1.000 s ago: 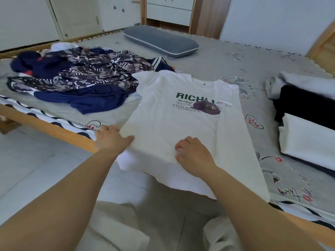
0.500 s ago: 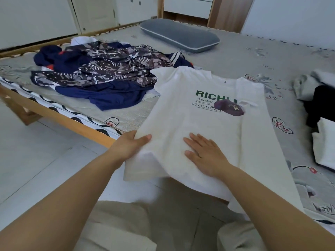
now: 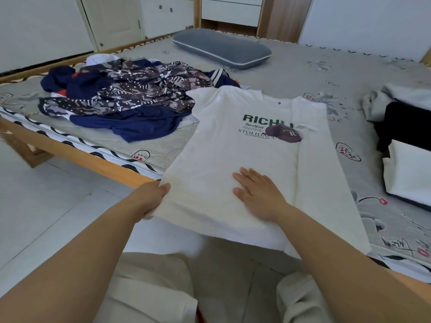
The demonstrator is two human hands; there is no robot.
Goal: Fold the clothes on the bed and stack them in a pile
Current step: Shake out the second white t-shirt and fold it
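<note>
— Right, what have we got on the bed (image 3: pixel 303 73)?

— A white T-shirt (image 3: pixel 224 159) spread print-up near the front edge, hem hanging over the wooden rail toward the person. The far side panel is already folded in over the body.

— And the hands?

— Left hand (image 3: pixel 152 197) is grasping the near-left corner of the hem, thumb on top, fingers tucked under the cloth. Right hand (image 3: pixel 258 192) lies flat on the lower middle of the shirt, fingers straight, pinning it down, gripping nothing.

— How's that fabric going to behave?

— Looks like light, soft cotton to me: limp, no stiffness, so it'll droop wherever it isn't supported and crease easily. Not slippery, I'd say. Best taken by the side seam or hem corners, just where the left hand has it, with the flat palm as an anchor.

— The rest of the laundry?

— An unfolded heap (image 3: pixel 130 106) of navy and patterned clothes just left of the shirt, touching its shoulder. Folded pile (image 3: pixel 408 145) sits well apart on the right.
</note>
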